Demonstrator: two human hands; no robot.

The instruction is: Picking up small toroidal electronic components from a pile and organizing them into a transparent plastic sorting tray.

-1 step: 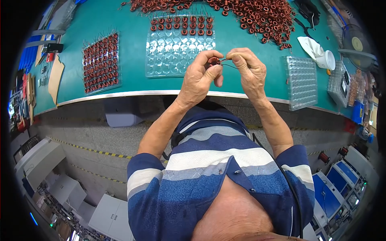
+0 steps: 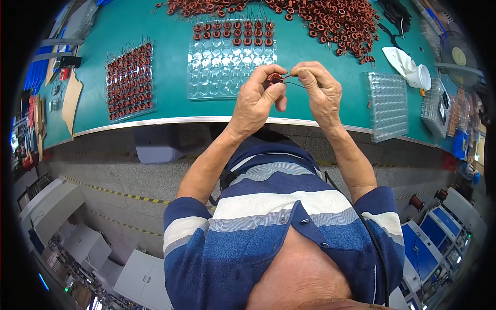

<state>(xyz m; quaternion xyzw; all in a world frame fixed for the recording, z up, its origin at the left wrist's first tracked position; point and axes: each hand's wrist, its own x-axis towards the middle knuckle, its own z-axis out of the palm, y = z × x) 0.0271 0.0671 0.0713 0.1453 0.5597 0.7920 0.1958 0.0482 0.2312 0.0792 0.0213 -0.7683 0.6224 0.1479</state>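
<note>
Between the thumb and fingers of my left hand (image 2: 260, 98) is a small ring coil (image 2: 274, 78) wound with copper-red wire. My right hand (image 2: 321, 93) is closed in a pinch on the coil's dark wire lead (image 2: 293, 83), just right of the ring. Both hands are raised over the front edge of the green table. Behind the left hand lies a clear plastic tray (image 2: 214, 77) of round pockets; red coils stand in its far rows, with their leads upward. Farther left, a second tray (image 2: 155, 106) is filled with rows of the same coils.
A large heap of loose coils (image 2: 336, 23) spreads along the far side of the green table (image 2: 170, 51). To the right are stacked clear trays (image 2: 387, 106), a white cup (image 2: 419, 78) and white cloth or paper (image 2: 397, 59). Brown cardboard (image 2: 71, 103) lies at the left.
</note>
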